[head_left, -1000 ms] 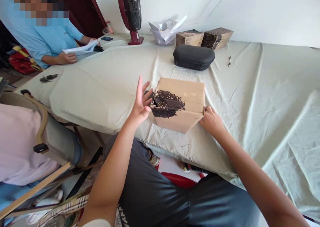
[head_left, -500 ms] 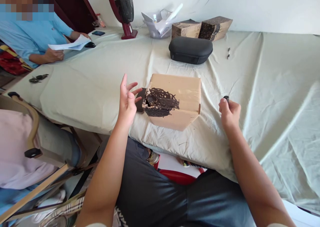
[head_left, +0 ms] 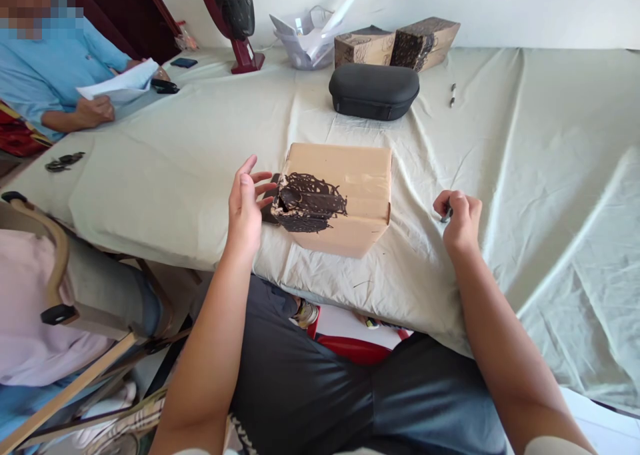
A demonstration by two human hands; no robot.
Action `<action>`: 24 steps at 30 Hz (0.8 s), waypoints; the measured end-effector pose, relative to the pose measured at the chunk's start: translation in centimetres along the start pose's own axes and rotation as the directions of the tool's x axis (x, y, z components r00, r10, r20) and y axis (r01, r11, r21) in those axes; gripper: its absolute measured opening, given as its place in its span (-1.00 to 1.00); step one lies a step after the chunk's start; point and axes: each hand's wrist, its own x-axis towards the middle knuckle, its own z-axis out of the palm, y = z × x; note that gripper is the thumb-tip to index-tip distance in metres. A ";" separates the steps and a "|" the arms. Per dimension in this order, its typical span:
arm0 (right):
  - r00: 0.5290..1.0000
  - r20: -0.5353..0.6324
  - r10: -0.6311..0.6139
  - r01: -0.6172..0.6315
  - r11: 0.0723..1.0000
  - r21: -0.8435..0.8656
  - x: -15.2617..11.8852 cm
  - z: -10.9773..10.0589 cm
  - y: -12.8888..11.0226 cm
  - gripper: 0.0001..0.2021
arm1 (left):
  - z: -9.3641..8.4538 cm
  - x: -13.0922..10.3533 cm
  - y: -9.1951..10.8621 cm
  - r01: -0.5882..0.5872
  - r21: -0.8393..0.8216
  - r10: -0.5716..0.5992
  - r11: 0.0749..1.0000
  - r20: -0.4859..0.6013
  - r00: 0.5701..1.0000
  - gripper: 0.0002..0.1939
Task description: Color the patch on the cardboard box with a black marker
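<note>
A tan cardboard box (head_left: 357,175) lies on the cloth before me, with dense black scribbles (head_left: 315,198) over its left part and a torn-looking hole at that end. A dark flat piece (head_left: 271,216) shows at the box's left end, partly behind my fingers. My left hand (head_left: 246,201) is raised beside that end, fingers apart and holding nothing; whether the fingertips touch the box I cannot tell. To the right of the box, my right hand (head_left: 461,218) is closed around a small black cylindrical object (head_left: 447,215), mostly hidden in the fist.
On the cloth-covered table (head_left: 560,175) stand a black zip case (head_left: 374,91), two marked cardboard boxes (head_left: 425,41), a clear basket (head_left: 305,48) and a fan (head_left: 240,28). A pen (head_left: 453,95) lies at the right. At the left, a person in blue (head_left: 45,68) holds papers (head_left: 123,81).
My right fist has turned, so the black object's end now shows lower, at the fist's left side. My left fingers have curled slightly. The whole view has shifted a little.
</note>
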 end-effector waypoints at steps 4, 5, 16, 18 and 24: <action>0.999 -0.035 0.015 -0.014 1.000 0.027 -0.2 0.1 -0.1 -0.50 | 0.1 0.0 0.0 0.022 -0.035 -0.023 0.999 -0.008 1.000 -0.20; 0.999 -0.036 0.009 -0.008 1.000 0.012 -0.2 0.0 -0.1 -0.52 | 0.1 0.1 0.0 0.027 -0.042 -0.028 0.999 -0.009 1.000 -0.21; 0.968 0.249 -0.025 0.136 0.888 -0.439 0.3 1.5 1.3 -0.71 | -0.5 1.0 -1.1 0.097 0.090 -0.093 0.991 -0.045 0.995 -0.55; 0.956 0.287 0.063 0.121 0.807 -0.578 0.6 2.2 2.4 -0.74 | -1.0 1.8 -1.9 0.106 0.222 -0.108 0.969 -0.004 0.994 -0.58; 0.933 0.359 -0.039 0.261 0.759 -0.597 0.4 2.0 3.1 -0.44 | -1.4 3.6 -3.6 0.132 0.799 -0.347 0.587 0.101 0.932 -0.63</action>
